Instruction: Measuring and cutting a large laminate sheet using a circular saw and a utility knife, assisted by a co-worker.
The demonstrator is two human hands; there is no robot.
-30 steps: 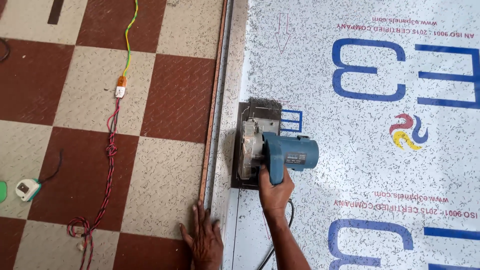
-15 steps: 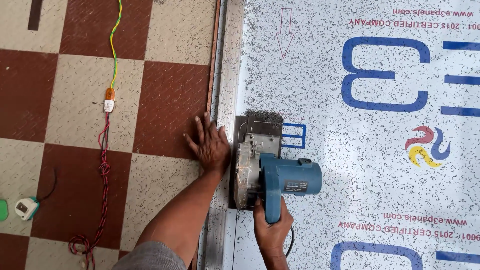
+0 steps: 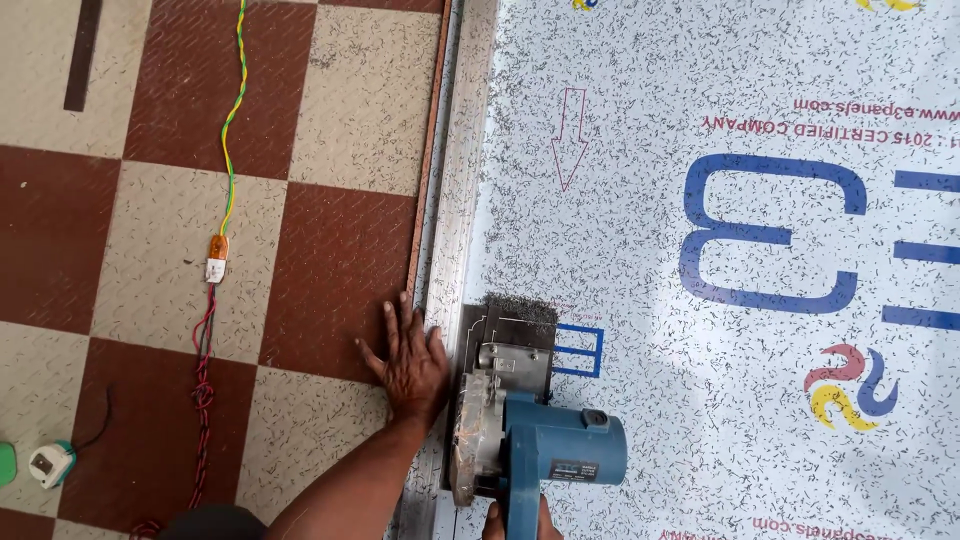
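1. Blue is the body of the circular saw (image 3: 545,455), which we see standing on the white speckled panel (image 3: 700,300), close to the panel's left edge and low in the view.
2. Our right hand (image 3: 515,520) is clenched around the saw's blue handle at the bottom edge of the view; only part of this hand shows.
3. Our left hand (image 3: 410,360) lies flat with fingers spread on the checkered floor (image 3: 150,260), just beside the grey strip (image 3: 455,230) that runs along the panel's edge, and it grasps nothing.
4. We see grey dust on the panel just in front of the saw's metal base.
5. A twisted cable (image 3: 215,270) lies on the floor, well apart from both hands.
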